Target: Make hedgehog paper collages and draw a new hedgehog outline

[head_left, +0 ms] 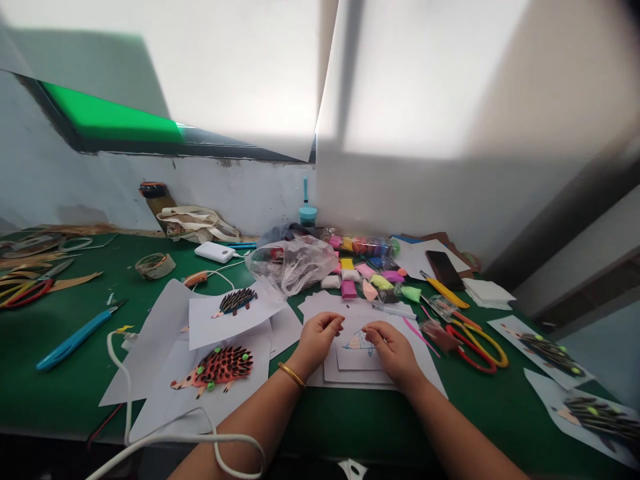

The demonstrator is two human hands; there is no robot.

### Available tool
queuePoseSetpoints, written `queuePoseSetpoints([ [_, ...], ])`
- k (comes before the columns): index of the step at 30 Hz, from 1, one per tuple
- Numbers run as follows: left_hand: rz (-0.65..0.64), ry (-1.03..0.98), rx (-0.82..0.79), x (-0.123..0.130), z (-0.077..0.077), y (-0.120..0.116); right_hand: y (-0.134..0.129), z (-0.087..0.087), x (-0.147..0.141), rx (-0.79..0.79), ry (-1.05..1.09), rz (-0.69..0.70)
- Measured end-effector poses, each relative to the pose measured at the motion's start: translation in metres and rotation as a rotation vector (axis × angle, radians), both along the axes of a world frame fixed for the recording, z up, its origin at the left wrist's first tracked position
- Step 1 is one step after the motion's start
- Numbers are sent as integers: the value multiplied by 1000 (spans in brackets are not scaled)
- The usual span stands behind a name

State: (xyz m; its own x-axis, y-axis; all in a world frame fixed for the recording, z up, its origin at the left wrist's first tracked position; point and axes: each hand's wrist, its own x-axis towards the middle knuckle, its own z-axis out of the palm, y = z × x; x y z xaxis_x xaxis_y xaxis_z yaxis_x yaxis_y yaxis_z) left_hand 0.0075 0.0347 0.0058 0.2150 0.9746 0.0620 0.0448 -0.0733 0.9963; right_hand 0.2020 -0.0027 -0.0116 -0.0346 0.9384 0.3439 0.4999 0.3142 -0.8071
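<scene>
Over a small white card (357,362) with a blue-outlined hedgehog drawing, my left hand (320,339) has its thumb and fingers pinched together. My right hand (393,350) is pinched too, at the card's right side, its fingertips near the drawing. Anything between the fingers of either hand is too small to make out. Beneath the card lies a stack of white paper (425,373). Behind the hands sit several small packets of coloured clay (349,289), and a white-handled craft knife (395,311) rests on the paper's far edge.
On the left, finished hedgehog pictures (220,370) lie on paper beside a white cable (127,387) and a blue cutter (75,343). Red-and-yellow scissors (477,360), a yellow cutter (447,292) and a phone (444,270) are at right. A plastic bag (293,263) stands behind.
</scene>
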Motion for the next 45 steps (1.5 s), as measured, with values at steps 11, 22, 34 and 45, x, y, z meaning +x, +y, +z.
queuePoseSetpoints([
  [11,61,103,87,0,-21,9,3,-8,-9,-15,-251,63],
  [22,41,504,258,1,-14,1,8,-11,-16,153,-554,64],
  [34,-26,646,325,0,-16,-2,-3,-8,-13,178,-525,111],
  [45,-34,657,317,-2,-16,-2,-9,-8,-11,155,-503,177],
])
